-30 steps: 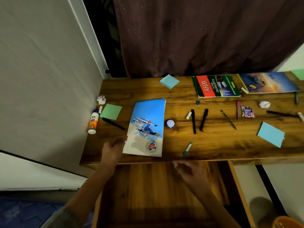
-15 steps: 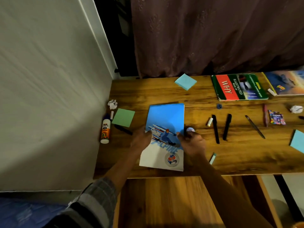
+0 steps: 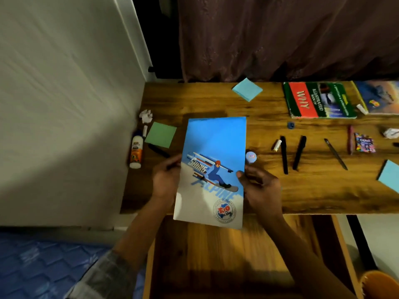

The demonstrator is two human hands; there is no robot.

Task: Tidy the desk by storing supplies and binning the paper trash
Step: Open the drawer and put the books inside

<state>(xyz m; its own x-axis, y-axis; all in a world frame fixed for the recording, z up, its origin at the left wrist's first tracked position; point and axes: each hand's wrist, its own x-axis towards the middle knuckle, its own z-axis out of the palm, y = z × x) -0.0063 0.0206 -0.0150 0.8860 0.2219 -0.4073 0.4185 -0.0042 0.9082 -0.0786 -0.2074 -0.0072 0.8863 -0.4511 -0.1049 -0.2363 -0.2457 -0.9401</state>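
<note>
blue notebook (image 3: 212, 169) is gripped at both side edges by left hand (image 3: 165, 182) and right hand (image 3: 262, 188), overhanging worktop (image 3: 302, 190); small round tin (image 3: 251, 157) just beside could be knocked off.

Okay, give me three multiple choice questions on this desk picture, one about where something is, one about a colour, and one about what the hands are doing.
1. Where does the glue bottle lie?
A. at the desk's left end, near the wall
B. on the WHY book
C. in the open drawer

2. What colour is the sticky-note pad just right of the glue bottle?
A. pink
B. green
C. yellow

3. How is the blue skiing notebook held?
A. the left hand alone
B. by neither hand
C. both hands, one on each side edge

Answers: 1 A, it lies by the wall. 2 B, the pad is plainly green. 3 C, the left hand and the right hand each grip a long edge.
</note>
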